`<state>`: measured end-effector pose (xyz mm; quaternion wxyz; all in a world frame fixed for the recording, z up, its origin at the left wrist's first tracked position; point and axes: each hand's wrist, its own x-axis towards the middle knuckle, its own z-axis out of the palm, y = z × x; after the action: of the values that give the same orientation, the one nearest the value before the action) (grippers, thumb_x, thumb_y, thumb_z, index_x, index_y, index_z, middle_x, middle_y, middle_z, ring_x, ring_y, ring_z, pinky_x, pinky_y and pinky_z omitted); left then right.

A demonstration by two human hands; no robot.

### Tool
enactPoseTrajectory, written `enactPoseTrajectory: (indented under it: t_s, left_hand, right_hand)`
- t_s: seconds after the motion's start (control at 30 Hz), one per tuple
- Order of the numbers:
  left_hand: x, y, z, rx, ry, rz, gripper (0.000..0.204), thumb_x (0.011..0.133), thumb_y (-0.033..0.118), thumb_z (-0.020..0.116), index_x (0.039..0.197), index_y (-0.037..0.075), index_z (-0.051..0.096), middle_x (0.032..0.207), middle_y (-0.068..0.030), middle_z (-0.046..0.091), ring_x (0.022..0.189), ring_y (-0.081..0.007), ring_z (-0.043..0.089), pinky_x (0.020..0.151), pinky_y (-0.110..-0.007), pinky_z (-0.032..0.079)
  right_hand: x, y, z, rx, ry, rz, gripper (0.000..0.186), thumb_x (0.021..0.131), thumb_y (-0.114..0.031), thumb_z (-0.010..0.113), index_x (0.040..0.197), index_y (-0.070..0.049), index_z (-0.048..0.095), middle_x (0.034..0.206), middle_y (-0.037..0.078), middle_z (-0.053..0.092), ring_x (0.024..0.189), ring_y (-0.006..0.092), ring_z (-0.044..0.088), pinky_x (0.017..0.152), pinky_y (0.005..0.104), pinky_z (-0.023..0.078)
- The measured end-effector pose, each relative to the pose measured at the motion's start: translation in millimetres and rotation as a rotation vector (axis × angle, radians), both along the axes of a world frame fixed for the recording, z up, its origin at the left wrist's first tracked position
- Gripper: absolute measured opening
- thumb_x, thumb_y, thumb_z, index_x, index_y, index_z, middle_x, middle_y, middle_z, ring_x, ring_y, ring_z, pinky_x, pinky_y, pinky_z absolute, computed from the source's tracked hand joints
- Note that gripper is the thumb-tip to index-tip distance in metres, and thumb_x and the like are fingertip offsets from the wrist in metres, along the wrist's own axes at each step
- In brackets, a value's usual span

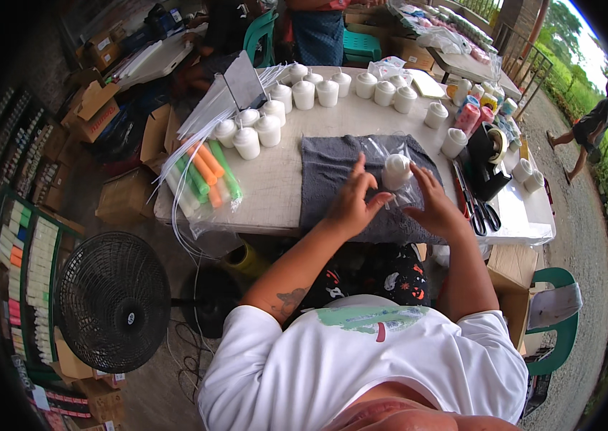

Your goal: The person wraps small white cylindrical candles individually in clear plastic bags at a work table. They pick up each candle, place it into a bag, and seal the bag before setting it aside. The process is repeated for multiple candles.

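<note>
A white, short round candle (397,172) with a wick-like tip stands on a sheet of clear plastic film (374,154), laid over a dark grey towel (322,172). To its left is my left hand (355,199), thumb and fingers spread, holding nothing I can see. My right hand (435,201) is at the candle's right side with its fingers stretched out. Its fingertips are very close to the candle and film; whether they touch, I cannot tell. Several more white candles (304,95) stand along the table's far side and left.
Scissors (489,218) and a black tape dispenser (489,169) lie right of the towel. Orange and green sticks (207,169) in plastic occupy the table's left (275,194). A black fan (113,302) stands at lower left. A person (591,126) walks outside at right.
</note>
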<state>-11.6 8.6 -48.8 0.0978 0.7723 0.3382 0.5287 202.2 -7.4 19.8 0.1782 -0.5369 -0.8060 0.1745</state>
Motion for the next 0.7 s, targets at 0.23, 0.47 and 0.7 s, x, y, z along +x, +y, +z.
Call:
enactPoseTrajectory:
  t_s: [0.23, 0.47, 0.7]
  left_hand:
    - [-143.2, 52.2, 55.7, -0.290, 0.461, 1.094, 0.092, 0.078, 0.044, 0.072, 0.142, -0.005, 0.026, 0.150, -0.0311, 0.017, 0.140, -0.0473, 0.016, 0.113, -0.058, 0.013]
    - [-186.2, 68.3, 10.6, -0.415, 0.277, 1.026, 0.078, 0.075, 0.024, 0.077, 0.134, -0.001, 0.033, 0.129, -0.0320, 0.039, 0.115, -0.0435, 0.050, 0.095, -0.043, 0.045]
    - [-113.2, 1.6, 68.5, -0.308, -0.043, 0.630, 0.070, 0.068, 0.012, 0.080, 0.128, 0.010, 0.045, 0.116, -0.0201, 0.048, 0.103, -0.0366, 0.055, 0.089, -0.042, 0.047]
  right_hand:
    - [-16.5, -12.8, 66.6, 0.241, 0.159, 0.145, 0.074, 0.077, -0.006, 0.072, 0.142, -0.011, 0.038, 0.144, 0.017, 0.039, 0.137, 0.0355, 0.032, 0.111, 0.0411, 0.030]
    - [-41.7, -30.1, 17.7, 0.316, 0.427, 0.164, 0.057, 0.078, -0.007, 0.074, 0.131, -0.009, 0.051, 0.131, 0.016, 0.051, 0.123, 0.0330, 0.050, 0.101, 0.0394, 0.042]
    - [-7.6, -60.9, -0.2, 0.142, 0.533, 0.120, 0.060, 0.077, -0.001, 0.075, 0.131, -0.005, 0.050, 0.124, 0.009, 0.057, 0.108, 0.0189, 0.057, 0.082, 0.0283, 0.048]
